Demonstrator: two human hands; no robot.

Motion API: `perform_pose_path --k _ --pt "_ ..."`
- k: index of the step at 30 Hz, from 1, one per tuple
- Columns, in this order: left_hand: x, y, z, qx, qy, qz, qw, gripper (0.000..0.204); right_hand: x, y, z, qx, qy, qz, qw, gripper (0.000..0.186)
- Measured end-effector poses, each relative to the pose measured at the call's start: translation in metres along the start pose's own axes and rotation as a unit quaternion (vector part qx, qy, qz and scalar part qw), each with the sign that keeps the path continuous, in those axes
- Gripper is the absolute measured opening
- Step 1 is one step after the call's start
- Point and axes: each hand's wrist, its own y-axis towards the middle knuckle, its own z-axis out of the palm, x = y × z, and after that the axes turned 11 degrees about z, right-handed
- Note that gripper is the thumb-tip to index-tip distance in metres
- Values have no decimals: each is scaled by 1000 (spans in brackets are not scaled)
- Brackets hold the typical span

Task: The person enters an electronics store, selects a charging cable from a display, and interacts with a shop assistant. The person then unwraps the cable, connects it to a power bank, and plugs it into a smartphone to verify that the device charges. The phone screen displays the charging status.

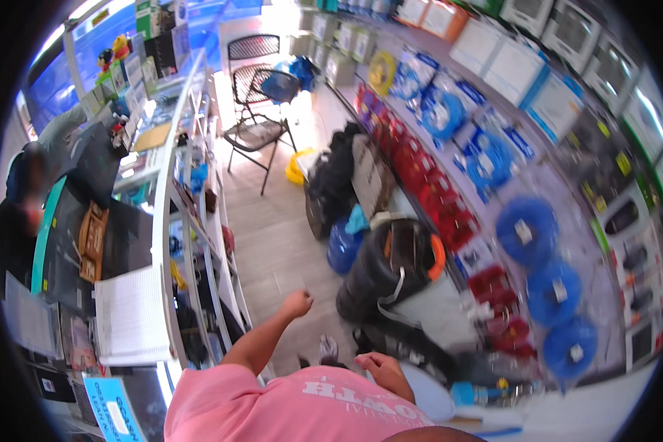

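Observation:
My left hand (pixel 298 303) hangs ahead of my pink shirt, over the wooden-look floor (pixel 258 254). Its fingers are curled in, and nothing shows in them. Low in front of my body, my right hand (pixel 383 370) is loosely bent with its fingers a little apart and nothing visible in it. Nearest to that hand is a dark bag-like thing (pixel 409 346) on the floor. Beyond it stands a big black barrel-shaped container (pixel 365 276) with a dark flat thing on top and a pale strap hanging down. Part of a shoe (pixel 328 345) shows below me.
A glass counter with a white frame (pixel 158 243) runs along my left; a blurred person (pixel 26 184) is behind it. Folding chairs (pixel 256 132) stand ahead. To the right, blue hose coils (pixel 527 230) and red packs (pixel 438 206) line the wall. A blue container (pixel 342 250) stands beside the barrel.

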Motion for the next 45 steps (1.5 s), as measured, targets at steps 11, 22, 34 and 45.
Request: perform_pose_path --k 11,22,34,45 --pt "126 160 -220 -232 -390 -194 869 40 326 284 23 108 -63 -195 973 35" --pt "77 576 -627 -392 -426 147 802 47 601 492 46 19 -24 -234 972 26" --pt "-135 874 -944 -326 -187 408 832 50 835 713 -14 -133 -33 -260 956 25" --pt "-238 1157 -1033 -282 -115 392 868 99 1026 799 20 -136 -79 -318 935 25"
